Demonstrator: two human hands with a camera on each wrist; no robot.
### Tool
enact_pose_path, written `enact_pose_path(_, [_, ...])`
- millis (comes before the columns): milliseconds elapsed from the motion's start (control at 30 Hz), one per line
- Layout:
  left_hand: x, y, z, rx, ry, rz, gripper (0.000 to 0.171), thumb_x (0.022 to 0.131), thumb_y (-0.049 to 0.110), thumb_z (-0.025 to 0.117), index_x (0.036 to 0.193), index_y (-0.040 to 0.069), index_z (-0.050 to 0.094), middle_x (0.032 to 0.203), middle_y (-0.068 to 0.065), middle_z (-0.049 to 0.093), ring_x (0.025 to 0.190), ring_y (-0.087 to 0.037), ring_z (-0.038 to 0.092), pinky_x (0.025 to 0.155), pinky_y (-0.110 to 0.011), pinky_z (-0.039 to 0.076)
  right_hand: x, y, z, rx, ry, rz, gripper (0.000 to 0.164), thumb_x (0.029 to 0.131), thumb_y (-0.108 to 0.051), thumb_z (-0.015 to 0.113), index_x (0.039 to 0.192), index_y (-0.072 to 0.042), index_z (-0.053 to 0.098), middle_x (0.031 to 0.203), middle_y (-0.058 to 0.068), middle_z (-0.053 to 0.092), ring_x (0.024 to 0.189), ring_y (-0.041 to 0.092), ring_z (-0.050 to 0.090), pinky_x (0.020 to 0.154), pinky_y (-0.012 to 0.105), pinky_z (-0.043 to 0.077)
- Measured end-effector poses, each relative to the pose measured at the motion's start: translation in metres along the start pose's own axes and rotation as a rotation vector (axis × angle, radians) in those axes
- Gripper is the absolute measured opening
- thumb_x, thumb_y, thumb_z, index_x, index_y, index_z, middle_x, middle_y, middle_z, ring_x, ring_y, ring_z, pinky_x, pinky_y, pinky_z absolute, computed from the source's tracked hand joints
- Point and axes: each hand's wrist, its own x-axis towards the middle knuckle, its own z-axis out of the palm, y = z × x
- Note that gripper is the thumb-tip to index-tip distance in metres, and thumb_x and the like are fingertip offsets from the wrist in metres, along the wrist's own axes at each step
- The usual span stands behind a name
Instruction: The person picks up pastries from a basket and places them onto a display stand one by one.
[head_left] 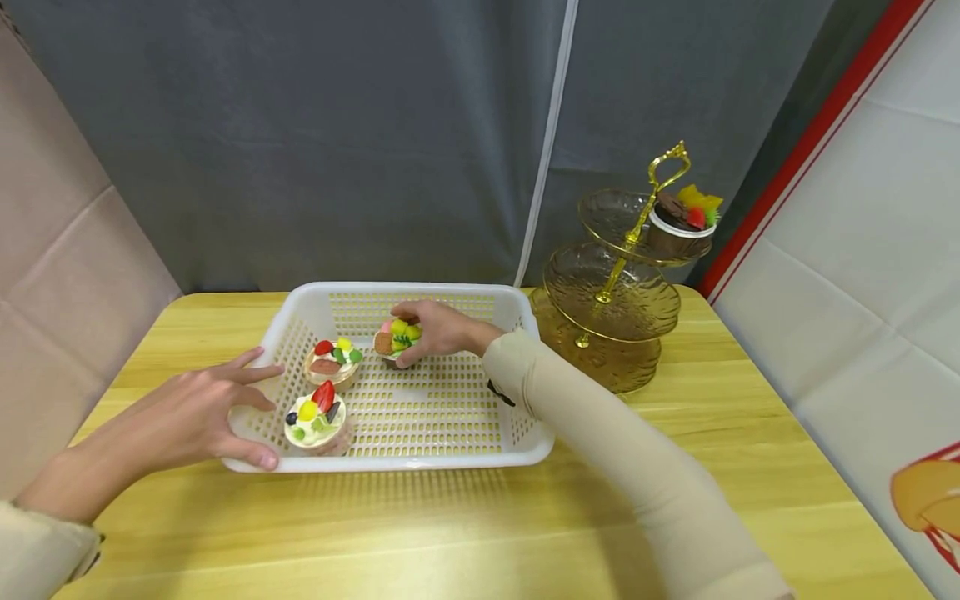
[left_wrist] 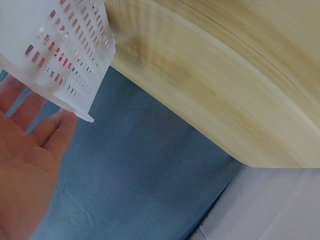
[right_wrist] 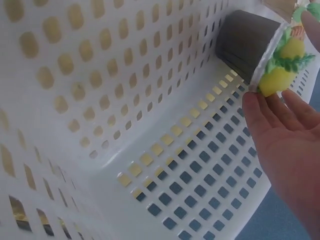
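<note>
My right hand (head_left: 444, 330) reaches into a white plastic basket (head_left: 427, 288) and holds a toy cupcake (head_left: 400, 338) by its upper edge, thumb on the near side. In the right wrist view this cupcake has a dark brown cup (right_wrist: 247, 44) and yellow fruit with green leaves on top; it is tipped sideways there. My left hand (head_left: 197, 414) is at the basket's left end, fingers spread and mostly straight, fingertips right at the rim. Near it in the basket are two cream-topped toy cupcakes, one with a strawberry (head_left: 318, 423) and one behind it (head_left: 333, 364).
A three-tier amber stand (head_left: 611, 292) with a gold handle is just right of the basket. Its top tier bears a chocolate-coloured fruit cup (head_left: 678, 225). The wooden table (head_left: 420, 533) meets a grey curtain (head_left: 300, 150) behind and pale panels at both sides.
</note>
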Motion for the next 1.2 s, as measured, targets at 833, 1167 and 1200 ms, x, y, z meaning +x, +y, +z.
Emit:
enact_pose_path(833, [0.0,0.0,0.0,0.001,0.005,-0.003,0.07,0.058,0.076,0.076,0.091,0.014,0.079,0.128,-0.016,0.065,0.125,-0.049,0.051,0.073,-0.056,0.053,0.006,-0.009,0.016,-0.09,0.005,0.021,0.068,0.081,-0.017,0.083,0.14,-0.007,0.051,0.129,0.006,0.061,0.106,0.015,0.056,0.093,0.027,0.042])
enact_pose_path(1167, [0.0,0.0,-0.001,0.001,-0.002,-0.008,0.07,0.058,0.075,0.077,0.091,0.014,0.079,0.129,-0.016,0.065,0.126,-0.05,0.05,0.073,-0.058,0.053,-0.001,-0.02,0.011,-0.057,0.023,-0.017,0.063,0.079,-0.017,0.085,0.133,-0.007,0.056,0.121,0.004,0.064,0.098,0.013,0.056,0.086,0.023,0.043])
enact_pose_path(1200, [0.0,0.0,-0.001,-0.001,-0.003,-0.01,0.07,0.058,0.075,0.077,0.091,0.014,0.079,0.13,-0.016,0.065,0.126,-0.05,0.05,0.073,-0.058,0.053,-0.002,-0.021,0.01,-0.054,0.024,-0.022,0.062,0.078,-0.017,0.085,0.133,-0.007,0.056,0.12,0.004,0.064,0.096,0.013,0.056,0.085,0.023,0.043])
